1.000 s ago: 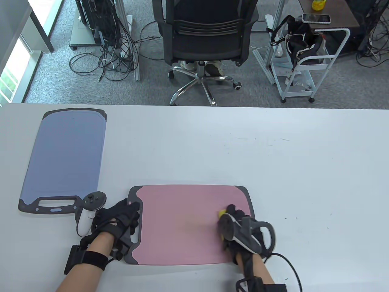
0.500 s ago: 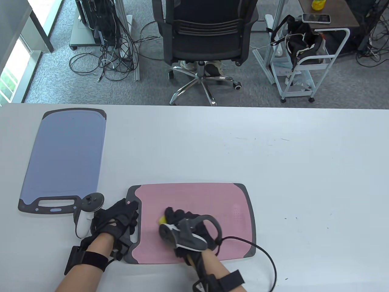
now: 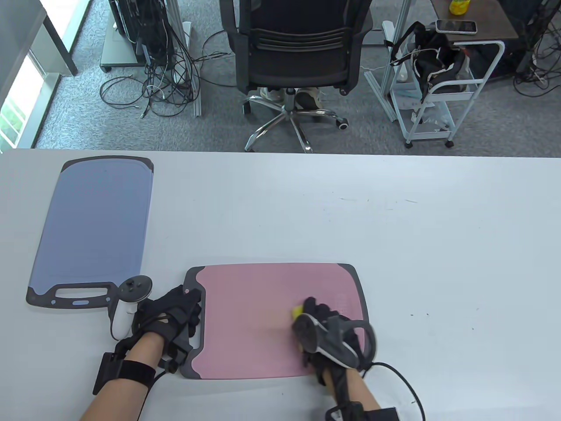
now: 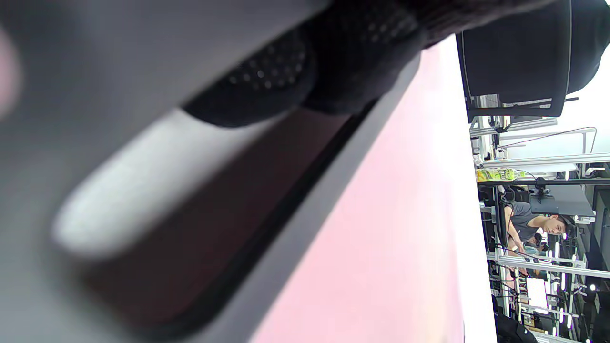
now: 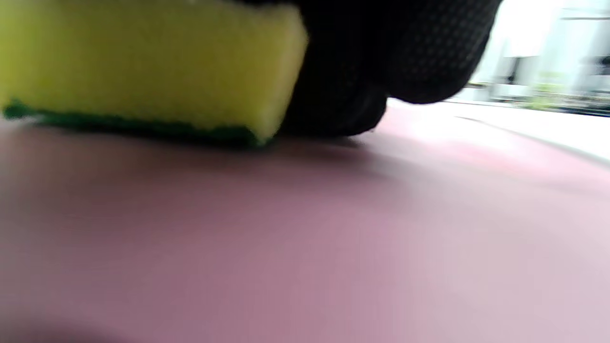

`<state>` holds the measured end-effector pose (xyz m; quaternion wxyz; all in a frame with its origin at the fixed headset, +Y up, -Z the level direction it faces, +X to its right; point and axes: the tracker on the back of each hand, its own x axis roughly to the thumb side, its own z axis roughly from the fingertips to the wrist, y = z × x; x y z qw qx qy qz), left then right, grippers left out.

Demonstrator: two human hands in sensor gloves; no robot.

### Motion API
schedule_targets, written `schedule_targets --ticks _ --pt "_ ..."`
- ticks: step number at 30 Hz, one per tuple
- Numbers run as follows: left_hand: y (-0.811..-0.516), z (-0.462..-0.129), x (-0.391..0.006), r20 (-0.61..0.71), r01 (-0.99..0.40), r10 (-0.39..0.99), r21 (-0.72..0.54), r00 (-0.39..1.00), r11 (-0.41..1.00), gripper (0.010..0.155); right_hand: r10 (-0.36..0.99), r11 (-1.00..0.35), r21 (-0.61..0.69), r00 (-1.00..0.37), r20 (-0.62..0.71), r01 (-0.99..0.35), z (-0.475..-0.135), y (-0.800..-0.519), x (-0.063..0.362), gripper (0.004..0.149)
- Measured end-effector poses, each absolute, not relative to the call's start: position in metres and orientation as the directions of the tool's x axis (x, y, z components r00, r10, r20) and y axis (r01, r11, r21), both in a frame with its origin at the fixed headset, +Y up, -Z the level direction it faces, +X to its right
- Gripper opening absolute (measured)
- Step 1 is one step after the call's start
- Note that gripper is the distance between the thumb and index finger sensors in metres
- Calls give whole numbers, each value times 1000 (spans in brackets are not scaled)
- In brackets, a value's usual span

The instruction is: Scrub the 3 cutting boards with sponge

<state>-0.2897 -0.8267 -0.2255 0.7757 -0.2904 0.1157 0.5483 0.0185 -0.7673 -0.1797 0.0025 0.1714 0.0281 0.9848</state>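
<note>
Pink board (image 3: 263, 320): laid flat at the near edge of the white bench (image 3: 394, 245); sponge (image 3: 298, 311) pressed on its right half.
Right hand (image 3: 326, 337): fingers curled round the sponge.
Left hand (image 3: 173, 322): fingers laid over the grey handle end, seemingly pressing; a curled grip cannot be told.
Blue board (image 3: 94, 228): set apart at far left.
Third board: not seen.
Risk: board could be slid or twisted by sideways strokes if the left hand's pressure is eased.
Risk: sponge could be run off the right rim.
Right wrist view: green scouring face (image 5: 143, 127) shown flat on the board, hidden from above.
Left wrist view: handle slot seen close, blurred.
</note>
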Motion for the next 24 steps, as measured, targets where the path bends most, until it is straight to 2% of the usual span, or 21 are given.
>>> schedule_targets --ticks 3,5,8,9,11,14,16,19,21,22,24 --pt "-826 -225 -290 -498 -918 784 -324 371 229 51 -8 -1000 15 -815 580 20 -164 -762 -71 68" --pt "-827 -226 -290 -497 -918 784 -323 372 230 52 -12 -1000 2 -754 657 18 -156 -760 -102 68" --pt "-827 -226 -290 -497 -919 786 -325 368 224 52 -36 -999 -6 -758 651 43 -159 -759 -104 68" --pt "-827 -225 -290 -497 -919 787 -327 366 220 52 -1 -1000 16 -787 617 14 -163 -759 -89 67" --pt "-827 -226 -290 -496 -919 787 -326 366 223 52 -27 -999 22 -833 553 47 -169 -760 -59 67" --pt "-827 -225 -290 -493 -918 789 -326 368 224 53 -58 -997 25 -921 385 73 -176 -766 20 67" --pt "-826 -222 -289 -486 -916 786 -313 382 252 53 -1 -997 79 -980 199 17 -175 -770 86 67" --pt "-826 -223 -289 -487 -915 785 -317 384 250 53 -41 -994 103 -998 -51 36 -171 -775 164 67" --pt "-826 -223 -289 -488 -915 784 -318 383 248 53 -25 -995 94 -992 -121 14 -167 -776 183 67" --pt "-826 -224 -289 -489 -914 783 -318 384 251 53 -4 -995 102 -995 -101 -6 -167 -776 176 67" --pt "-827 -225 -289 -493 -914 782 -325 382 242 52 -43 -995 93 -999 -24 41 -170 -774 152 67"
